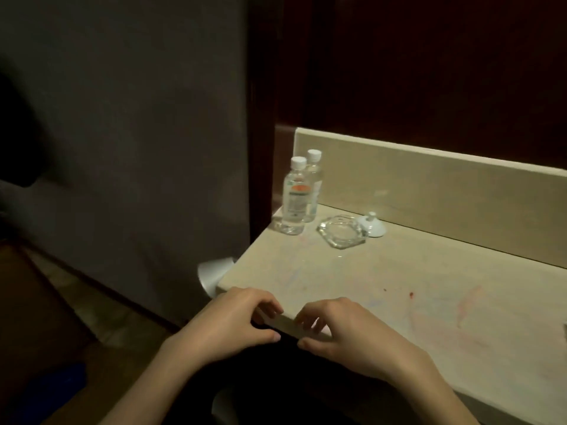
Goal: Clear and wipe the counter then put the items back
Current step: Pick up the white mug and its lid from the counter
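Beige stone counter [352, 271], smeared with pink and red marks, is lying under my fingertips. My left hand [233, 326] is hovering at its front edge, fingers loosely curled and holding nothing. My right hand [340, 335] is doing likewise just beside it. Well beyond my fingers are standing two clear plastic bottles with white caps [296, 197], then a clear glass ashtray [342, 230] and a small white ceramic lid [372, 225].

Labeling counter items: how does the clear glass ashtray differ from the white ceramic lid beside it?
The clear glass ashtray is transparent, low and angular; the white ceramic lid is opaque, domed, with a knob on top. The ashtray looks wider and sits nearer the counter's front edge; the lid sits closer to the backsplash. Both rest on the beige stone counter.
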Demonstrator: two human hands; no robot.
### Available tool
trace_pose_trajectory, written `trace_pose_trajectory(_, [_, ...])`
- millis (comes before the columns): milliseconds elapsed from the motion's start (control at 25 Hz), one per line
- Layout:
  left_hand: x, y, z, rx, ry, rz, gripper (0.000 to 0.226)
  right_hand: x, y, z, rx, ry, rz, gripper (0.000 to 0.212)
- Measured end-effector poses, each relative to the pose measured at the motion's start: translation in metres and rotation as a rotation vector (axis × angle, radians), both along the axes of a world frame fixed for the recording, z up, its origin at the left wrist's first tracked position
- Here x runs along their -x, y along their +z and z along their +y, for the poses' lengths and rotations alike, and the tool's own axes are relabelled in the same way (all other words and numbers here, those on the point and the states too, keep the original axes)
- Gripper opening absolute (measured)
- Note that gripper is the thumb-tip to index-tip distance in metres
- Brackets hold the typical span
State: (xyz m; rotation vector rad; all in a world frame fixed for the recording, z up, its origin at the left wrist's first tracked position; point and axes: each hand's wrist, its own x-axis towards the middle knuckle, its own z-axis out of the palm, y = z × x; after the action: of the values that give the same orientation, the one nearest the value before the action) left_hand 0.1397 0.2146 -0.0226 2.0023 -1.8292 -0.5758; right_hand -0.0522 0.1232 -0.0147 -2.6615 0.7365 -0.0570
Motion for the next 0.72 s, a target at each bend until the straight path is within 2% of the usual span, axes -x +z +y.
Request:
trace_pose_trajectory(400, [0.085, 0.015, -0.139, 0.004, -0.388, -0.025, 0.032, 0.099, 0.006, -0.044, -0.029, -0.438, 0.007, 0.029])
trace_pose_trajectory(720, [0.175, 0.009, -0.192, 0.004, -0.706, -0.041, 0.033, 0.168, -0.003, -0.045, -0.036, -0.714, -0.042, 0.032])
